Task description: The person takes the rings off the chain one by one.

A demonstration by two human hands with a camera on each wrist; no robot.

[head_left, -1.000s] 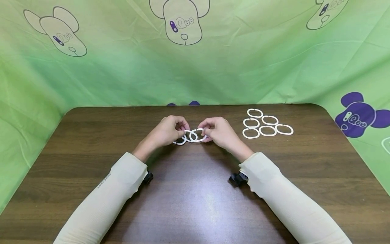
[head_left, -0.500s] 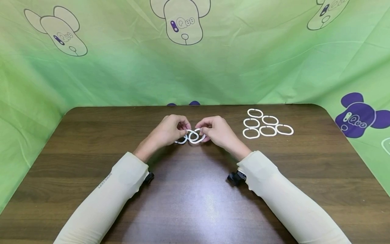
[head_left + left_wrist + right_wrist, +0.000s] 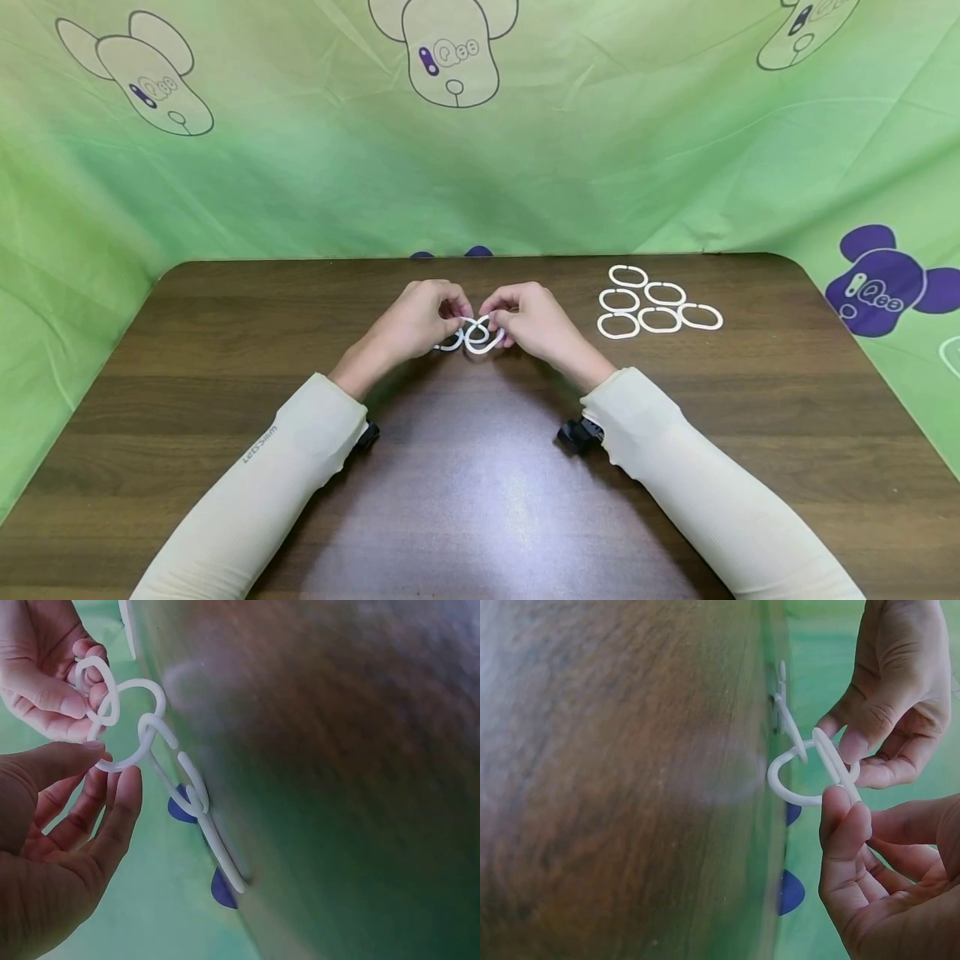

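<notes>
Above the middle of the table, my left hand pinches a white plastic C-shaped link between thumb and fingers. Opposite it, my right hand pinches another white link, tilted across the first; the two overlap, and fingers partly cover where they cross. From the left-hand link a short chain trails, with one link hooked through it and a further link lying at the table. In the right wrist view the right-hand link stands nearly edge-on, its lower end between thumb and fingertips.
Several loose white links lie grouped on the brown wooden table, to the right of my hands. A green printed cloth hangs behind the table's back edge and along its sides.
Both hands have drawn slightly closer together. The right-hand link has shifted left and tilted, overlapping the left-hand link more. The loose links at the right have stayed put.
</notes>
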